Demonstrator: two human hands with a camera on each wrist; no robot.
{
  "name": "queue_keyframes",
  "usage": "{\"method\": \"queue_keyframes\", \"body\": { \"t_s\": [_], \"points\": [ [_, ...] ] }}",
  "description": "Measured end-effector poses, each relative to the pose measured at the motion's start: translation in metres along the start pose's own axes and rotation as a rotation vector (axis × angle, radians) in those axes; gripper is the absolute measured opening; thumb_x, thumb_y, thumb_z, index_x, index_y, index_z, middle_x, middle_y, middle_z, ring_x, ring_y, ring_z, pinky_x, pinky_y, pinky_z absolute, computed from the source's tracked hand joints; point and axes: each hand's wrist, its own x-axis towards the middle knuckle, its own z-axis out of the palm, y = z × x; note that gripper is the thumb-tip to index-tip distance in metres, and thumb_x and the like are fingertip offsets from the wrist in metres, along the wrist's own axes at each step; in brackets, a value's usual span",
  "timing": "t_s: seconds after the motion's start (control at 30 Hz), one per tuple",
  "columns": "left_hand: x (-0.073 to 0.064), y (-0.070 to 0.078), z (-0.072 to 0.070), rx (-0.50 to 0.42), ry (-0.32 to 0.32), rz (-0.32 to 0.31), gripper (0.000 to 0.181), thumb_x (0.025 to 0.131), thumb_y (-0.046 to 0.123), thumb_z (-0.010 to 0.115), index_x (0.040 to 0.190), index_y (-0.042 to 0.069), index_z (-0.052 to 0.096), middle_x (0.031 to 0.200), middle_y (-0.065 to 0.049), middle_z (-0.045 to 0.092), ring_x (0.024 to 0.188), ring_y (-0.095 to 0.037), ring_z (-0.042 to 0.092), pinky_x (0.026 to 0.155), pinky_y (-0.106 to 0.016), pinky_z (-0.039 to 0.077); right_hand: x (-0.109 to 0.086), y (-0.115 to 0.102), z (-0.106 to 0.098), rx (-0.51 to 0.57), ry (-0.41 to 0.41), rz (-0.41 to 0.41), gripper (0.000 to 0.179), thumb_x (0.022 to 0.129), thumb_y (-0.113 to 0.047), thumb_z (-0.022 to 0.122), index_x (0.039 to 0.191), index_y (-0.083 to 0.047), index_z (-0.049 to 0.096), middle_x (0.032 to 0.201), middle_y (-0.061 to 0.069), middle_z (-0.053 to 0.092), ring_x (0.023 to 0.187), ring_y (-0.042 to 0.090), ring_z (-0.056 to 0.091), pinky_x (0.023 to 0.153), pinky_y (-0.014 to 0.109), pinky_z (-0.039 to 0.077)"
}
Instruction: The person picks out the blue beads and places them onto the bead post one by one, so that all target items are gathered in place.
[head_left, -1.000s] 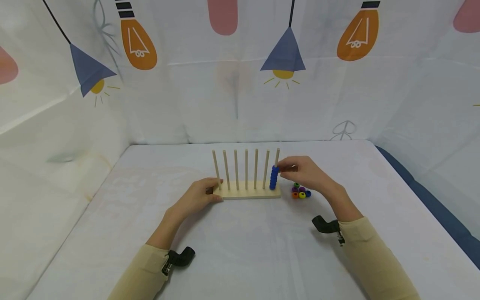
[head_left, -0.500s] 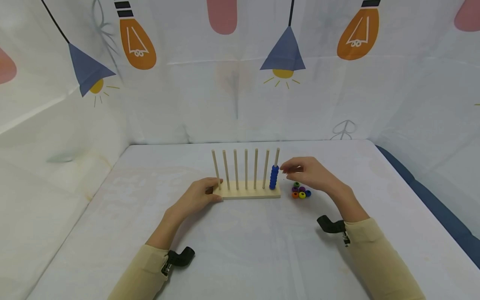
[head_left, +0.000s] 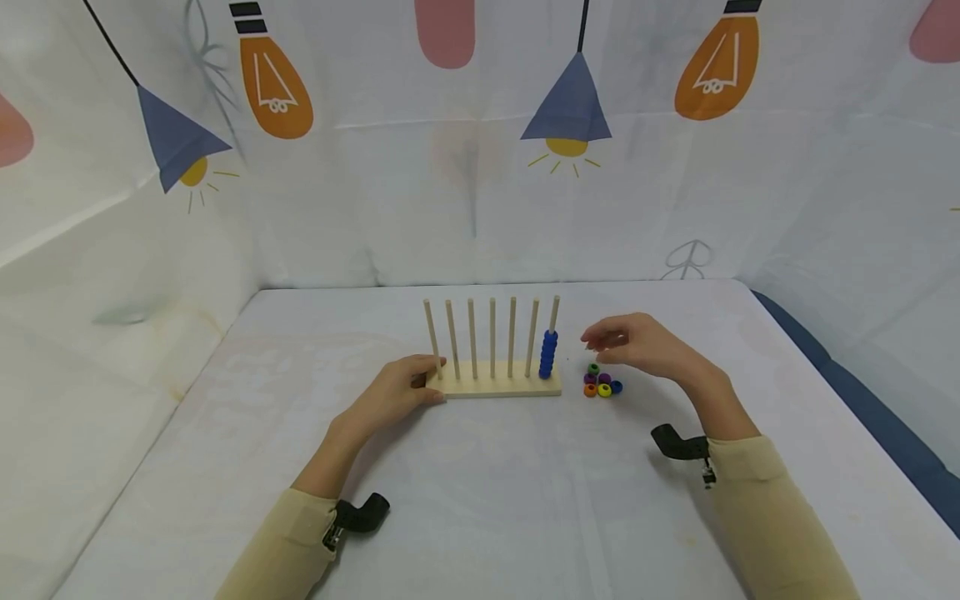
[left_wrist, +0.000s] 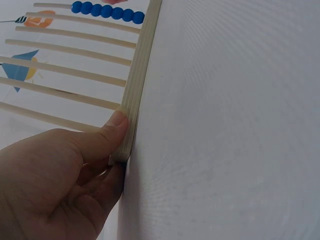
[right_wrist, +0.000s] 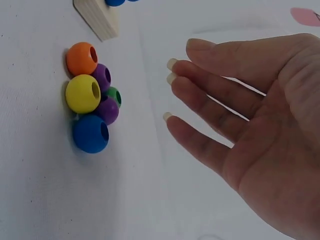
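Observation:
A pale wooden peg rack [head_left: 495, 387] with several upright pegs stands on the table. My left hand [head_left: 390, 392] grips its left end; in the left wrist view the thumb [left_wrist: 116, 122] lies against the base, with fingers partly hidden beyond it. Several blue beads [head_left: 548, 355] are stacked on the rightmost peg. To the right of the rack, my right hand [head_left: 637, 343] hovers with nothing in it, fingers loosely bent and apart. Below and beside it sits a cluster of loose beads: orange [right_wrist: 81, 59], yellow [right_wrist: 82, 94], blue [right_wrist: 90, 134], green [right_wrist: 114, 95] and two purple [right_wrist: 107, 110].
White cloth covers the table [head_left: 495, 500], whose back edge meets a white curtain [head_left: 420, 192] printed with lamps and bulbs. Black wrist cameras [head_left: 362, 513] are strapped at both sleeves. Something dark blue [head_left: 862, 392] runs along the table's right side.
My right hand has let go at the stacked blue beads and drawn away to the right, over the loose beads. The left hand and the rack have stayed in place.

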Motion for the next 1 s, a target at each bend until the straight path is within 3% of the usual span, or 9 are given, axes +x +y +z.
{"method": "queue_keyframes", "body": {
  "t_s": [0.43, 0.7, 1.0],
  "points": [
    [0.000, 0.002, 0.000, -0.001, 0.004, -0.004, 0.042, 0.086, 0.022, 0.078, 0.127, 0.019, 0.067, 0.142, -0.006, 0.059, 0.138, -0.029, 0.050, 0.113, -0.047, 0.042, -0.005, 0.014, -0.006, -0.050, -0.090, 0.063, 0.031, 0.091, -0.011, 0.068, 0.121, -0.001, 0.067, 0.117, 0.015, 0.070, 0.108, 0.028, 0.063, 0.088, 0.037, 0.054],
    [-0.001, 0.004, -0.001, -0.006, -0.005, -0.009, 0.046, 0.087, 0.022, 0.077, 0.131, 0.016, 0.065, 0.143, -0.008, 0.058, 0.138, -0.029, 0.049, 0.113, -0.047, 0.042, -0.008, 0.022, -0.009, -0.057, -0.185, 0.109, 0.028, 0.087, -0.013, 0.070, 0.113, -0.004, 0.070, 0.113, 0.011, 0.071, 0.099, 0.020, 0.064, 0.087, 0.036, 0.053],
    [-0.001, 0.003, -0.001, -0.006, -0.001, 0.001, 0.047, 0.087, 0.021, 0.077, 0.132, 0.015, 0.064, 0.142, -0.008, 0.059, 0.137, -0.029, 0.051, 0.112, -0.046, 0.044, -0.006, 0.029, -0.006, -0.061, -0.216, 0.143, 0.023, 0.083, -0.008, 0.070, 0.106, -0.006, 0.071, 0.101, 0.008, 0.071, 0.088, 0.019, 0.059, 0.080, 0.031, 0.050]
  ]
}}
